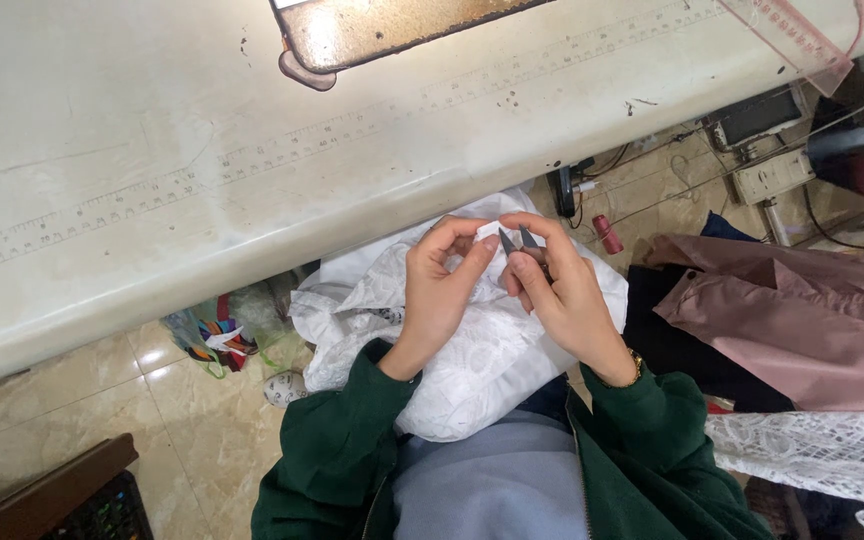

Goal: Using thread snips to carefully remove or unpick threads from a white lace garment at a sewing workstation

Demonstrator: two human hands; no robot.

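Snipping at a tab on white lace over the lap, just below the counter (252, 200) edge.

The left hand (439, 290) is pinching the small white tab (488, 230), its grip pressed together; the right hand (564, 290) is closing around the snips (518, 240), blades parted at the tab. Keeping the lace (472, 350) taut and the tips clear of it should be giving a clean cut.

I see white lace fabric (472, 350) bunched in the lap below the table edge, one small white edge pinched upward, with the twin pointed blades of dark thread snips (518, 240) just beside it
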